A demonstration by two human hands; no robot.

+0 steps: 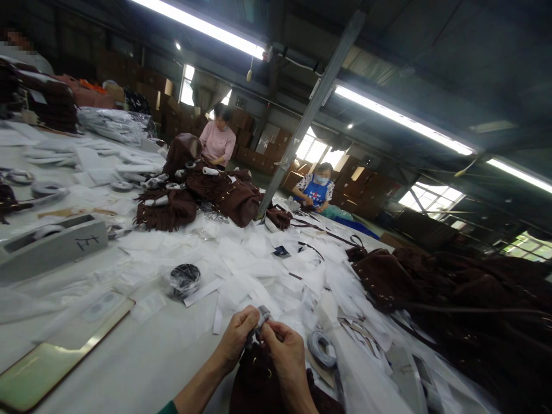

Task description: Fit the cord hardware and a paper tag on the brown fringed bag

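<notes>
Close in, I am watching the left hand point(236, 339) and the right hand point(287, 359) pinching a small grey-and-white piece point(262, 315), too small for me to identify, between their fingertips point(271, 329), both hands closed on it, just above a dark brown suede bag point(254, 385) at the bottom of my view. From my remote seat, I am judging a short, tight pinch the right way to handle it, with the fingers staying close so the piece is not twisting against the suede. Beside them, a coil of grey cord point(321, 349) is lying on white tissue paper point(241, 270), which is spreading across a white-covered table point(142, 345). To the left, a black roll point(184, 279) is sitting in a clear plastic bag point(171, 286) and a gold-edged board point(56, 368) is lying flat, while a grey box point(60, 253) with a handwritten character is holding a pale coil point(43, 233) in its open slot. Farther on, fringed brown suede bags point(219, 195) are heaped up, a larger dark pile of suede point(435, 287) is filling the right side, and a co-worker in a pink top point(218, 142) and another in a blue apron point(318, 195) are working before stacked cardboard cartons point(254, 141), closed as far as I can tell
</notes>
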